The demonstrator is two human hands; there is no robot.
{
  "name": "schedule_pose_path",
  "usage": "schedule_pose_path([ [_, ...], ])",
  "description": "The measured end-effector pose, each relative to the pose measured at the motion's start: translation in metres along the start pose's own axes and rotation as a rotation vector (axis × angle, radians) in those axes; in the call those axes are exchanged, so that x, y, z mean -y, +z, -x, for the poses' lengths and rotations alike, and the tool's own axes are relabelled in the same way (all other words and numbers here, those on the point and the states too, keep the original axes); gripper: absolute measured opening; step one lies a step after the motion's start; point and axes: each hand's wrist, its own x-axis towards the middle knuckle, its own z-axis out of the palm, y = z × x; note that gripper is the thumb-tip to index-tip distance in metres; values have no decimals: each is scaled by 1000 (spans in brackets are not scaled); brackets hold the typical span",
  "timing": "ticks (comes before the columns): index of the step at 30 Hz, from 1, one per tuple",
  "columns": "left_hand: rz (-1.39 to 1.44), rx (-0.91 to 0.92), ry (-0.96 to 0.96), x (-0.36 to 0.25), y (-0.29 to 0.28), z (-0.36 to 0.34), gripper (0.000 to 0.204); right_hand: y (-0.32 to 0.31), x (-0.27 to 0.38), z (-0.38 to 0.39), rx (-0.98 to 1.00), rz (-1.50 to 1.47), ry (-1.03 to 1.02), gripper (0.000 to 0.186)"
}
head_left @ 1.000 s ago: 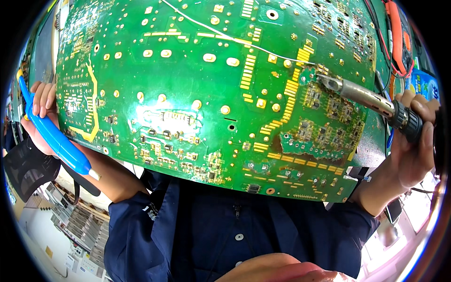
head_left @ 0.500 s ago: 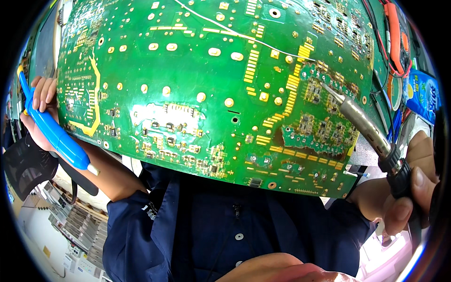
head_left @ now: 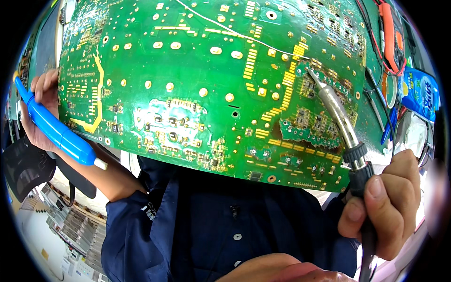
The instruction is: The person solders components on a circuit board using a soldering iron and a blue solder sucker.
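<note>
A large green circuit board [head_left: 188, 66] with gold pads and small parts is held tilted in front of me. My left hand [head_left: 40, 101] is closed round a blue solder sucker [head_left: 63, 134] beside the board's left edge; whether it also grips that edge is hard to tell. In my right hand [head_left: 385, 207] is a soldering iron [head_left: 336, 105], held by its black handle. Its tip reaches the right part of the board, by a row of pads in a scraped patch; contact cannot be made out. A thin white wire [head_left: 225, 28] runs across the board, ending near that tip.
At the right lie an orange-and-black tool [head_left: 391, 40] with red and black leads, a blue packet [head_left: 419, 94], a ring-shaped roll [head_left: 391, 91] and a blue pen [head_left: 389, 127]. A black chair [head_left: 28, 171] stands at the left, on the floor behind my arm.
My right hand has moved left with the soldering iron; its tip shifted up and left along the board. The board has shifted slightly. My left hand still holds the solder sucker.
</note>
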Motion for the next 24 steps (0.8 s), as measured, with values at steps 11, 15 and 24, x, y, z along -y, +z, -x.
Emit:
schedule_pose_path([
  [11, -297, -159, 104, 6, -9, 8, 39, 30, 14, -4, -182, 118, -34, 24],
  [15, -169, -52, 29, 4, -6, 6, 38, 37, 18, -4, -223, 145, -12, 24],
  [24, -76, 2, -6, 4, -4, 5, 36, 39, 26, -6, -235, 154, 58, 22],
])
